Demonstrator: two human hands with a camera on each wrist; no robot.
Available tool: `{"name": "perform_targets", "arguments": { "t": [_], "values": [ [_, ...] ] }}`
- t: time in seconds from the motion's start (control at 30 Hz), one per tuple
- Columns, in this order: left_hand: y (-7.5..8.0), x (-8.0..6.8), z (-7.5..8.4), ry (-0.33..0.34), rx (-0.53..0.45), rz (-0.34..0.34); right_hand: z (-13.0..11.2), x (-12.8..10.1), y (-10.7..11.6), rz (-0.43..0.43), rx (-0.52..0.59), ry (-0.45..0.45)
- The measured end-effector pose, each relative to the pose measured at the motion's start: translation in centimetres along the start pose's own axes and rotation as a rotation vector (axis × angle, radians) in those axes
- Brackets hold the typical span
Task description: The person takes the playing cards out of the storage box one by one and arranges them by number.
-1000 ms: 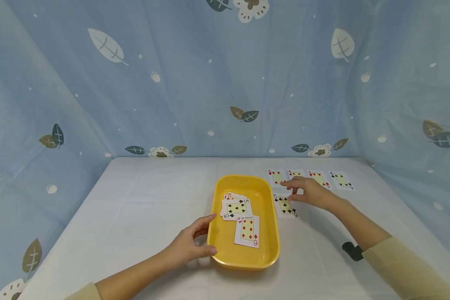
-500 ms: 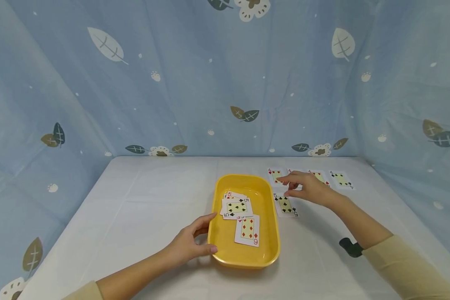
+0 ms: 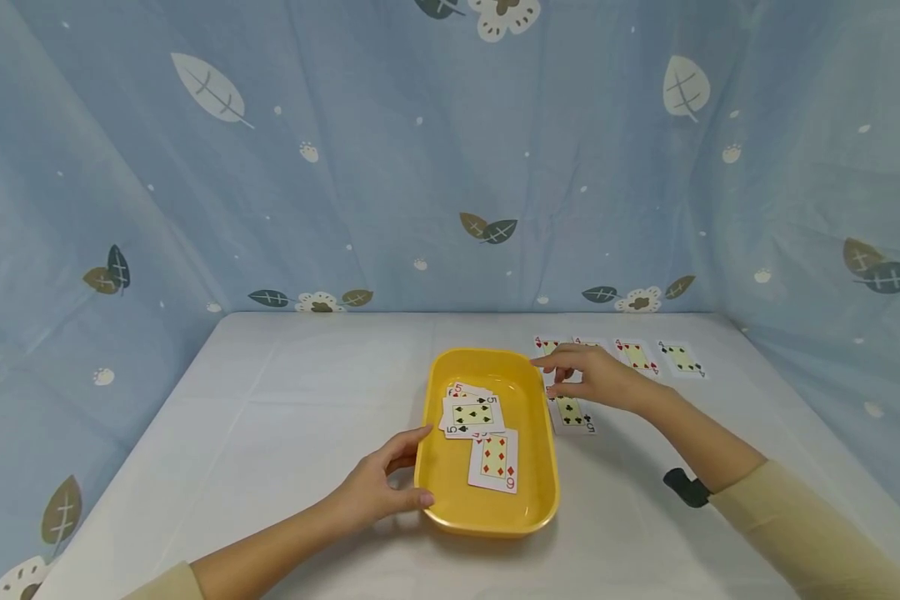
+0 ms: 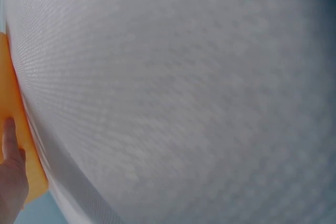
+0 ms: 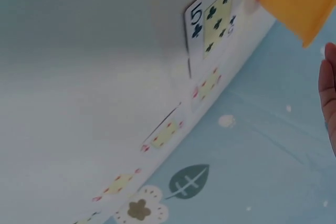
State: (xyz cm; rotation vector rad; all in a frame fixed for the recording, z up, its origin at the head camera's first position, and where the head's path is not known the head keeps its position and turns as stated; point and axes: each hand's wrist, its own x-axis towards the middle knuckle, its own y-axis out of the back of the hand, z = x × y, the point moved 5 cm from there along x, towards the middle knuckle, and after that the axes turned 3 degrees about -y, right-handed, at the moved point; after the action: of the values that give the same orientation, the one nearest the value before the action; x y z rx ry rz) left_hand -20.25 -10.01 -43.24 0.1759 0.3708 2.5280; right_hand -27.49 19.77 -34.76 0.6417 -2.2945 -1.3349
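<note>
Shifting left to the rim of the yellow tray [image 3: 450, 507], the right hand [image 3: 588, 375] is hovering, seemingly empty, beyond one five of clubs [image 3: 570, 411] and four fours [image 3: 634, 356] already laid out, while the left hand [image 3: 371, 490] is gripping the tray, where more cards [image 3: 472, 414] are apparently waiting.

White cloth-covered tbl [image 3: 307, 433] in front of me. Yellow tray [image 3: 450, 510] sits approx. ctr. Just off its 2 o'clock side I've a 5 of clubs [image 3: 572, 413], flat, face up. Nr the far edge, my 1 o'clock, a row, face up: three red 4s [image 3: 635, 357], then black 4 [image 3: 682, 360] at its 3 o'clock end.
</note>
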Motion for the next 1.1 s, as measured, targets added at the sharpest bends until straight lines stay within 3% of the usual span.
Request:
{"name": "perform_targets", "arguments": {
  "t": [0.57,0.77,1.1],
  "values": [
    [0.0,0.0,-0.1,-0.007,0.013,-0.008,-2.6,3.6,-2.0,-0.127,0.0,0.075],
    [0.0,0.0,0.0,-0.015,0.016,-0.007,-3.3,4.6,-3.2,-0.177,0.034,0.076],
    [-0.1,-0.1,0.1,-0.02,0.02,0.002,-3.8,5.9,-5.6,-0.307,-0.002,0.052]
  ]
}}
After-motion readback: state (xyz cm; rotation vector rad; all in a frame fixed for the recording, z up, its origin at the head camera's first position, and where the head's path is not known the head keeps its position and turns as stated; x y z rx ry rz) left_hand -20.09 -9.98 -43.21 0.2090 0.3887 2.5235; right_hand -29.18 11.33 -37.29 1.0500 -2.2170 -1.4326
